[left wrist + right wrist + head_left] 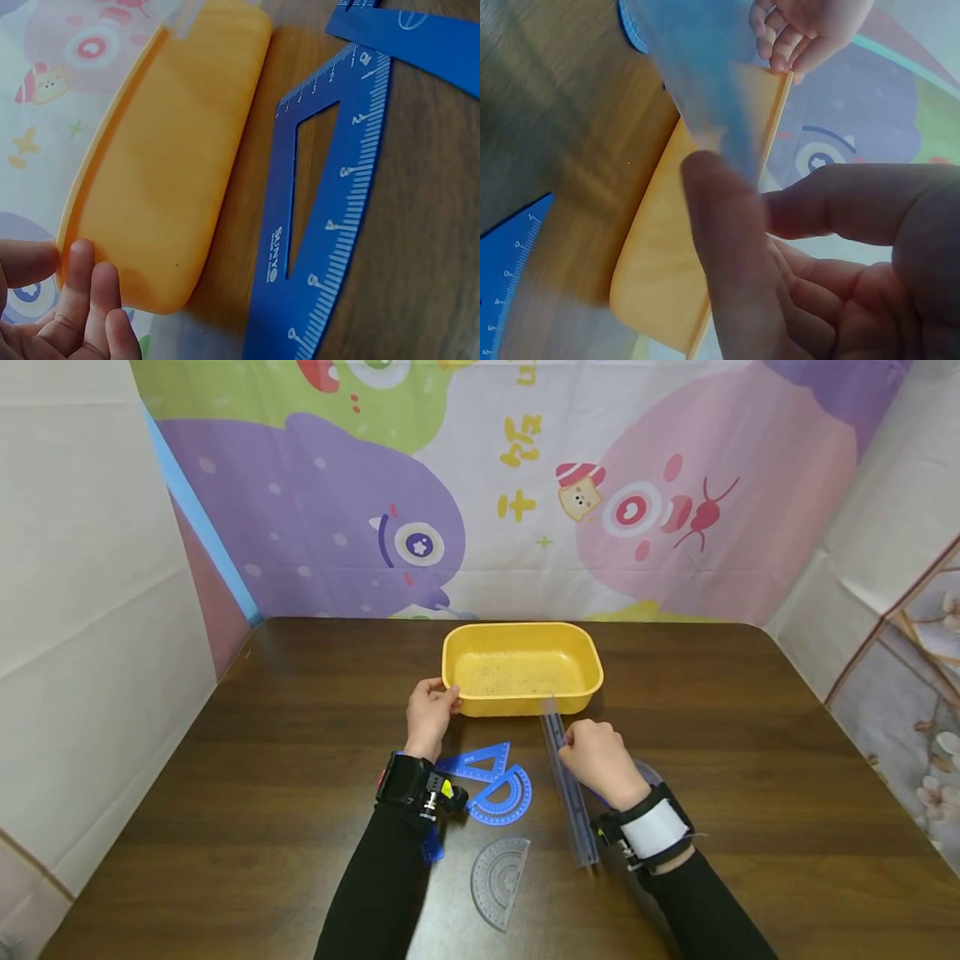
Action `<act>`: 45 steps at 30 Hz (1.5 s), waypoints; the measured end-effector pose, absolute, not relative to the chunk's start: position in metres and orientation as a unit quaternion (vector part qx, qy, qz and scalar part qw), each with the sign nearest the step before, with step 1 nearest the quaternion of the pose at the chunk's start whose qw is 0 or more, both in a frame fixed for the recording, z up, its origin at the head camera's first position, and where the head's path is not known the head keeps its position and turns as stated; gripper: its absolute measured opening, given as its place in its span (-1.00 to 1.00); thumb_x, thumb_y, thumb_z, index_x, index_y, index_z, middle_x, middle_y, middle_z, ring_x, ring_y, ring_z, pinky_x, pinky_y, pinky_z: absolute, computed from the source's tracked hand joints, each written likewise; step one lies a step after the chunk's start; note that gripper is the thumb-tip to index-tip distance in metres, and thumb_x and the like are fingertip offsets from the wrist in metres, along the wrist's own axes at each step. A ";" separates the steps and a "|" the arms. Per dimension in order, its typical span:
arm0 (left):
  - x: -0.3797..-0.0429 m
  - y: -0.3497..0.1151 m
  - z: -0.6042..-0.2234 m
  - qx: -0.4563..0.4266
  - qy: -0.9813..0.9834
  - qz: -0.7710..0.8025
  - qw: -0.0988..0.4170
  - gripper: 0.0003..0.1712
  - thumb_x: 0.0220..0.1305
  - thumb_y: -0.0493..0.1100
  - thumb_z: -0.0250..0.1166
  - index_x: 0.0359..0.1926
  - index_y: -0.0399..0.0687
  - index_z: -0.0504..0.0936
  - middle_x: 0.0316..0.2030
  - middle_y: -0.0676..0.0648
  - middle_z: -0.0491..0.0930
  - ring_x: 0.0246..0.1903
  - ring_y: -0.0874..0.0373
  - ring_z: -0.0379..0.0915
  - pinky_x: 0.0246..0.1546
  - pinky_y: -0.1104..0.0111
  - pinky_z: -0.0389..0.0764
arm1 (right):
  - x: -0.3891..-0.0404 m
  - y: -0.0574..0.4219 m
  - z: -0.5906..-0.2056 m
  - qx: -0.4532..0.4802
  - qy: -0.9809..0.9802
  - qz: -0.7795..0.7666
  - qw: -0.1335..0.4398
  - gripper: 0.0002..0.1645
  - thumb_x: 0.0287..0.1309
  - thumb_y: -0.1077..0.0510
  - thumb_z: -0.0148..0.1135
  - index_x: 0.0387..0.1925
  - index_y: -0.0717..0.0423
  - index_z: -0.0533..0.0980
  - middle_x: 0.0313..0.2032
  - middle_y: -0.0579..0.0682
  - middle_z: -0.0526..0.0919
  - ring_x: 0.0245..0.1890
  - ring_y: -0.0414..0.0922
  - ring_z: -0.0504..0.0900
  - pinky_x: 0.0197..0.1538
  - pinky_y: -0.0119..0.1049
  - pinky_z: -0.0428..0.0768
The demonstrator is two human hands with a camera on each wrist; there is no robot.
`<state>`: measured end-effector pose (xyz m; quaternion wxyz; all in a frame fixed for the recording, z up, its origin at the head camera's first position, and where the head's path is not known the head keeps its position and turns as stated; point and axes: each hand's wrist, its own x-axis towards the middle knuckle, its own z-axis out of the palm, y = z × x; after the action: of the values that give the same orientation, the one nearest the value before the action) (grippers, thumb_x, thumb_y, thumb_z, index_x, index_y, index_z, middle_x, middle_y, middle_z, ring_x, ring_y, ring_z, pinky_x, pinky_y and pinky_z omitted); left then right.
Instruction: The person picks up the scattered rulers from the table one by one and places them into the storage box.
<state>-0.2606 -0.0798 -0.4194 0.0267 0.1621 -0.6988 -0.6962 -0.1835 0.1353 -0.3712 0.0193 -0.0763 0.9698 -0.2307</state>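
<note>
My left hand [429, 718] pinches the near left corner of a yellow plastic tub [517, 706], thumb and fingers on either side of its rim. My right hand [603, 762] holds a long clear ruler [572, 802] between thumb and index finger. The far end of the ruler overlaps the tub's front wall in the head view; whether they touch I cannot tell. Between the forearms lie a blue set square [452, 766], a blue protractor [498, 815] and a clear protractor [492, 885].
A blue piece [432, 846] shows partly beneath the left forearm. Behind the right wrist, a clear curved edge [647, 772] peeks out, mostly hidden. The brown table [300, 793] ends at a cartoon-printed cloth [510, 568], with pale sheets at both sides.
</note>
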 end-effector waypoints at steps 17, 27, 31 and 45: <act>-0.262 -0.082 -0.423 0.153 -0.699 -0.697 0.039 -0.53 0.21 -0.23 0.18 0.12 -0.29 0.36 -0.43 -0.10 0.54 -0.51 0.17 0.49 -0.16 0.19 0.57 | -0.189 0.138 -0.357 -0.081 0.964 -0.254 0.020 -0.74 -0.01 0.27 0.02 -0.72 0.15 0.48 -0.79 -0.07 0.42 -0.76 -0.19 0.39 -0.67 -0.39 0.32; -0.262 -0.081 -0.425 0.146 -0.699 -0.698 0.046 -0.54 0.21 -0.22 0.18 0.11 -0.30 0.37 -0.43 -0.12 0.55 -0.49 0.13 0.51 -0.18 0.20 0.58 | -0.193 0.140 -0.344 -0.091 0.957 -0.273 -0.048 -0.82 -0.02 0.26 0.00 -0.49 0.25 0.53 -0.74 -0.09 0.46 -0.73 -0.23 0.41 -0.65 -0.39 0.34; -0.262 -0.081 -0.425 0.146 -0.703 -0.695 0.044 -0.54 0.22 -0.21 0.17 0.12 -0.28 0.36 -0.40 -0.14 0.56 -0.47 0.10 0.52 -0.15 0.16 0.57 | -0.196 0.138 -0.341 -0.082 0.952 -0.283 -0.082 -0.74 0.02 0.22 0.04 -0.32 0.32 0.56 -0.65 -0.02 0.60 -0.69 -0.21 0.52 -0.59 -0.35 0.45; -0.259 -0.080 -0.425 0.143 -0.708 -0.690 0.046 -0.54 0.23 -0.19 0.16 0.12 -0.26 0.37 -0.34 -0.22 0.57 -0.30 -0.14 0.53 -0.14 0.14 0.55 | -0.205 0.133 -0.344 -0.060 0.907 -0.349 -0.227 -0.75 0.05 0.25 0.03 -0.26 0.29 0.54 -0.52 0.10 0.67 -0.67 -0.13 0.59 -0.61 -0.31 0.49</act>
<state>-0.2590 -0.0799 -0.4252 0.0457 0.1431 -0.7077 -0.6904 -0.2050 0.1334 -0.3441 -0.2269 -0.0603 0.9071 -0.3495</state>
